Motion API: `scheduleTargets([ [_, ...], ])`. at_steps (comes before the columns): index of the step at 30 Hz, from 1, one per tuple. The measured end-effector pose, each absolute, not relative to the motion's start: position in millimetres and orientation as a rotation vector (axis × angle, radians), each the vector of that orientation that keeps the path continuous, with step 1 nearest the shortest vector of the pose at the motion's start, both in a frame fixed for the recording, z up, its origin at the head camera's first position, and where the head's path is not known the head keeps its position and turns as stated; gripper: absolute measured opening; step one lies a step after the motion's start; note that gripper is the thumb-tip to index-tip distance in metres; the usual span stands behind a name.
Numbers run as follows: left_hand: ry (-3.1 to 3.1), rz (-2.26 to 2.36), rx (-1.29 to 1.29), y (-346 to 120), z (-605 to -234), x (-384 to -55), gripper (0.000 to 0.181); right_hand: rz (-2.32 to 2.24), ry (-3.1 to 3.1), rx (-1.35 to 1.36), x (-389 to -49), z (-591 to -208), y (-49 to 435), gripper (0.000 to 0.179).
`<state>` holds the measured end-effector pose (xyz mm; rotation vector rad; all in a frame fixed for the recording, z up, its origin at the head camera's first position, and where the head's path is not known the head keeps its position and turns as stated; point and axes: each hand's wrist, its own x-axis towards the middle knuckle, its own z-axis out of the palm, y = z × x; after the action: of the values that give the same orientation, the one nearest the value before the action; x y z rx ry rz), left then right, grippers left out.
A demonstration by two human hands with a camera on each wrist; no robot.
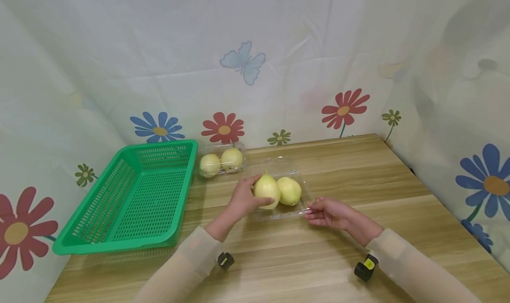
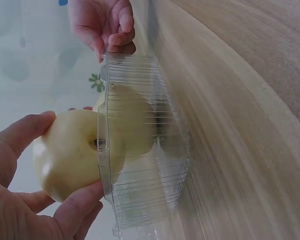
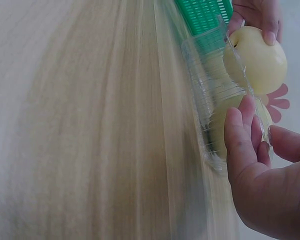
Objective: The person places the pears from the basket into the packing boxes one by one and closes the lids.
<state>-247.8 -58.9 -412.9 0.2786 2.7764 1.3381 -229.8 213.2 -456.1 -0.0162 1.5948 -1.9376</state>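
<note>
In the head view my left hand [image 1: 244, 198] grips a pale yellow-green pear [image 1: 267, 192], thumb on the near side and fingers around the far side. The pear is at the left part of a clear plastic box [image 1: 280, 214], and the left wrist view shows it partly above the rim [image 2: 104, 165]. A second pear [image 1: 289, 191] sits inside the box, beside the held one. At the box's front right corner my right hand [image 1: 328, 212] pinches the rim between thumb and fingers, as the right wrist view also shows. The box's lid lies folded back behind the pears.
A large green plastic basket [image 1: 180, 214] stands on the left of the wooden table [image 1: 342, 263]. Between it and the back wall sheet, a closed clear box [image 1: 217, 174] contains two more pears [image 1: 232, 159]. A flowered sheet [image 1: 279, 95] hangs around the table's back and sides.
</note>
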Motion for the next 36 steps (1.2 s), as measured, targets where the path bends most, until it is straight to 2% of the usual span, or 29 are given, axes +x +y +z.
scheduleTargets([
  [18, 2.888, 1.115, 0.289, -47, -412, -248, 0.083, -1.926, 1.593, -0.014, -231, -454, 211, 0.014],
  [26, 2.952, 1.072, 0.354, -43, -417, -245, 0.07, -1.928, 1.592, -0.008, -231, -455, 211, 0.014],
  [36, 3.064, 0.825, 0.425, -39, -419, -242, 0.067, -1.917, 1.6, -0.017, -230, -453, 211, 0.011],
])
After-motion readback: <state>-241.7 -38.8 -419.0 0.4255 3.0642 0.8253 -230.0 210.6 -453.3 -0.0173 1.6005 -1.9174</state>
